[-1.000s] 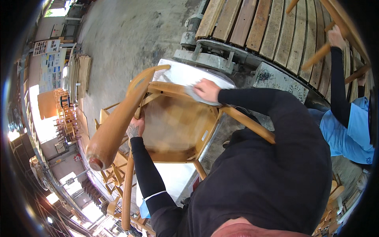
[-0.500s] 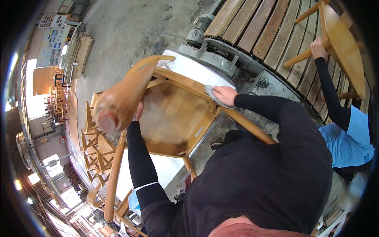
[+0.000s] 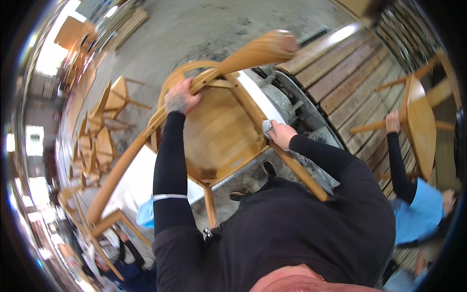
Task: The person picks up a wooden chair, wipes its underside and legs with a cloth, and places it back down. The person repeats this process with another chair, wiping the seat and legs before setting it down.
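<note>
An upside-down wooden chair (image 3: 216, 131) lies in front of me, its legs pointing up and the underside of its seat facing me. My left hand (image 3: 181, 99) is closed on the chair's left rail, near the curved backrest. My right hand (image 3: 283, 135) pinches a crumpled greyish-white cloth (image 3: 267, 128) against the right seat rail, close to a corner. One leg (image 3: 265, 51) rises toward the camera at the far end and is blurred. A white-covered support (image 3: 129, 182) shows under the chair.
Several wooden chairs (image 3: 104, 146) stand to the left. On the right, a slatted wooden conveyor (image 3: 335, 73) curves past, where a co-worker in a light blue top (image 3: 413, 214) grips the leg of another chair (image 3: 421, 129). Another person in dark clothing (image 3: 131, 267) works at the lower left.
My left hand has moved from inside the seat frame up onto the left rail. The cloth in my right hand remains on the right rail. The view has turned, shifting the chair's leg rightward.
</note>
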